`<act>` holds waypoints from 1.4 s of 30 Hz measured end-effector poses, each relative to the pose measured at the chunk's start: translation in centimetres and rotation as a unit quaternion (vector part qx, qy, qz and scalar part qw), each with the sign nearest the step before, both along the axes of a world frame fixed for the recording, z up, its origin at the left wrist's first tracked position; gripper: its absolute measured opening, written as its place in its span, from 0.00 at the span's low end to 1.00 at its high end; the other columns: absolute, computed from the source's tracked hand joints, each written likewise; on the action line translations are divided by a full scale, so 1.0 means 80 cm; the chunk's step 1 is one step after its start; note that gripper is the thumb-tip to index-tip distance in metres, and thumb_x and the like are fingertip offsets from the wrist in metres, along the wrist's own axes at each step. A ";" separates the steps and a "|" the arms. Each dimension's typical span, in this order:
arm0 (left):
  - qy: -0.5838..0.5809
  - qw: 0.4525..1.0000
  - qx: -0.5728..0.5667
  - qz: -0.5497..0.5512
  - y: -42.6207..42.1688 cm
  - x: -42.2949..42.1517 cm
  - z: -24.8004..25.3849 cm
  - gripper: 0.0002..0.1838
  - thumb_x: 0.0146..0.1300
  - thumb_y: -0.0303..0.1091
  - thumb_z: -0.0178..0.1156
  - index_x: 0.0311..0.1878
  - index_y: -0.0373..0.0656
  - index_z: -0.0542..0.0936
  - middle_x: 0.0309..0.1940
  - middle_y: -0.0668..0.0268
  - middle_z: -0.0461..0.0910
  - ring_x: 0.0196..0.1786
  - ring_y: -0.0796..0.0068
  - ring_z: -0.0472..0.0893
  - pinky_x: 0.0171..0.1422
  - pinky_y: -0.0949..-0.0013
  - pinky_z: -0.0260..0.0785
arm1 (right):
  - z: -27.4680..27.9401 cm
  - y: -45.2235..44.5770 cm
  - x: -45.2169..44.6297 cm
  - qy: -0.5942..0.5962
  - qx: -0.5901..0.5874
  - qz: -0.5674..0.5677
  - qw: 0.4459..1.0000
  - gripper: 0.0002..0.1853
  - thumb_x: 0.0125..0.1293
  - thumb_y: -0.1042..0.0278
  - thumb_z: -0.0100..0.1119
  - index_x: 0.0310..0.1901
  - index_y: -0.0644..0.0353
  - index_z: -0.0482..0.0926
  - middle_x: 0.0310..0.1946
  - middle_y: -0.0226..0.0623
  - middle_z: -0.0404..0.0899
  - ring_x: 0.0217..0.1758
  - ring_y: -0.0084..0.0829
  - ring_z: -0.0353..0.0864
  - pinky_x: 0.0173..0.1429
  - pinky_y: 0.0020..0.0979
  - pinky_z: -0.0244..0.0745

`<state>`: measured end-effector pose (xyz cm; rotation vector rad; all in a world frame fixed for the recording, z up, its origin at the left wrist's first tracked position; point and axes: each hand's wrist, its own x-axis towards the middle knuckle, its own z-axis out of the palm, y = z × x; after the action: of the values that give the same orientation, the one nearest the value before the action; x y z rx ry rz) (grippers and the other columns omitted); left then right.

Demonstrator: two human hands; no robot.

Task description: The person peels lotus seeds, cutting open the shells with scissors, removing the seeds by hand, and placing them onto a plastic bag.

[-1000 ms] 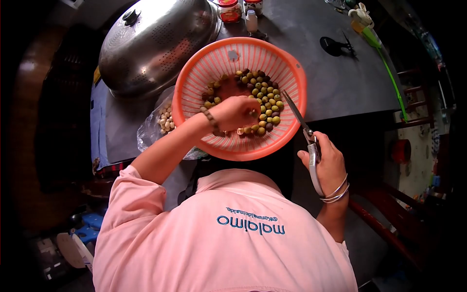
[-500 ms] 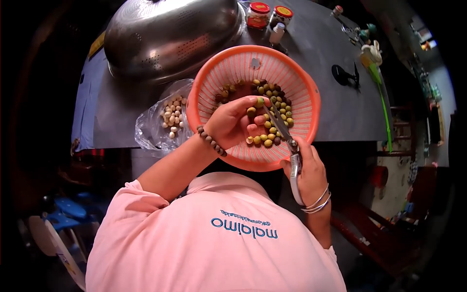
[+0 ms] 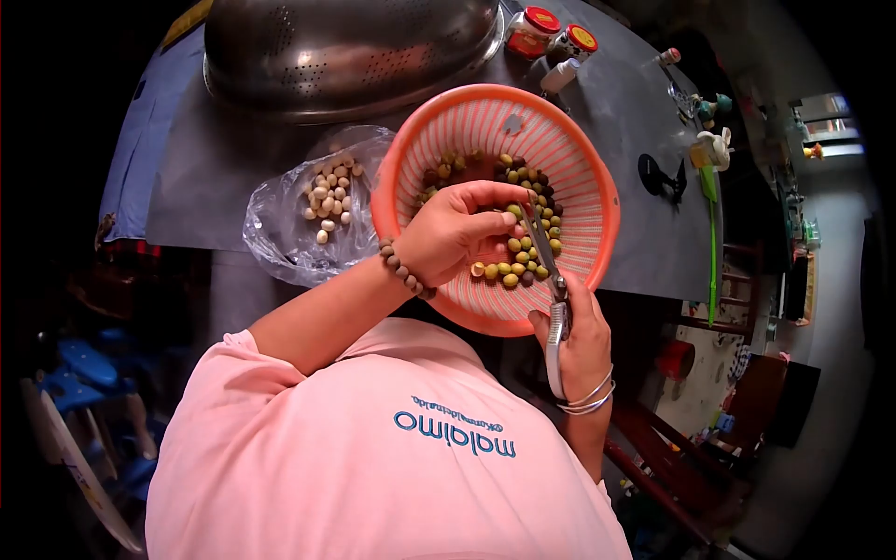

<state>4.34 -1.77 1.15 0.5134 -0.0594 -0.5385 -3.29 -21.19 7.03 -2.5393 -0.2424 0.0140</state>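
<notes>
My right hand (image 3: 581, 331) grips a pair of scissors (image 3: 557, 315) with silver handles and dark blades. The blades point up and to the left, and their tips meet the fingertips of my left hand (image 3: 455, 227). Those fingers are pinched round a small green fruit (image 3: 514, 212), partly covered by the thumb and the blades. Both hands are over an orange plastic basket (image 3: 605, 201). Inside it lie several small round fruits (image 3: 511, 279), yellow-green and dark brown; one near my left hand shows a pale cut end.
Left of the basket is a clear plastic bag (image 3: 271, 238) with several cream-coloured kernels (image 3: 322, 192). A large metal colander (image 3: 355, 56) lies upside down behind it. Two red-lidded jars (image 3: 532, 34) and a small white bottle (image 3: 560, 77) stand beyond the basket. A black stand (image 3: 661, 177) is at right.
My view has shifted, so the basket appears slightly further right. My left index finger now reaches further over the fruit, to the blade tips. The scissors stay in my right hand.
</notes>
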 end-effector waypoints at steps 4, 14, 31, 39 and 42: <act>0.020 0.997 0.024 0.065 -0.001 -0.001 -0.002 0.12 0.62 0.21 0.55 0.50 0.38 0.73 0.39 0.62 0.79 0.40 0.76 0.81 0.37 0.77 0.78 | 0.001 0.004 0.000 0.008 -0.012 0.001 1.000 0.29 0.51 0.71 0.67 0.57 0.57 0.68 0.38 0.46 0.74 0.37 0.45 0.79 0.39 0.38 0.74; -0.009 0.998 0.023 0.064 0.007 -0.010 -0.003 0.14 0.62 0.23 0.57 0.52 0.36 0.74 0.44 0.60 0.79 0.43 0.73 0.81 0.41 0.73 0.78 | 0.001 0.004 -0.009 0.010 -0.022 0.004 1.000 0.29 0.51 0.71 0.67 0.56 0.56 0.68 0.37 0.46 0.74 0.37 0.47 0.79 0.39 0.39 0.74; -0.023 0.998 0.021 0.057 -0.002 -0.016 0.000 0.10 0.61 0.22 0.58 0.45 0.38 0.73 0.40 0.65 0.78 0.41 0.78 0.80 0.45 0.76 0.75 | -0.009 -0.001 -0.018 -0.001 -0.012 -0.012 1.000 0.28 0.51 0.72 0.68 0.55 0.56 0.70 0.36 0.48 0.75 0.36 0.48 0.79 0.37 0.40 0.74; -0.036 0.997 -0.005 0.069 -0.007 -0.015 -0.006 0.08 0.63 0.23 0.57 0.45 0.38 0.73 0.41 0.64 0.78 0.44 0.78 0.80 0.49 0.75 0.75 | -0.015 -0.002 -0.018 0.018 0.046 -0.014 0.999 0.26 0.53 0.73 0.66 0.54 0.62 0.70 0.34 0.49 0.76 0.34 0.47 0.79 0.36 0.38 0.74; -0.039 0.997 -0.004 0.068 -0.007 -0.015 -0.003 0.08 0.63 0.24 0.57 0.45 0.38 0.73 0.40 0.64 0.78 0.43 0.79 0.80 0.47 0.76 0.75 | -0.015 -0.003 -0.019 0.009 0.058 -0.005 0.998 0.25 0.53 0.73 0.66 0.54 0.64 0.71 0.33 0.49 0.76 0.33 0.46 0.80 0.35 0.37 0.75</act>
<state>3.10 -2.35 0.94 0.5265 -0.1011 -0.3856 -4.77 -21.43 5.82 -2.4235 -0.2167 0.0187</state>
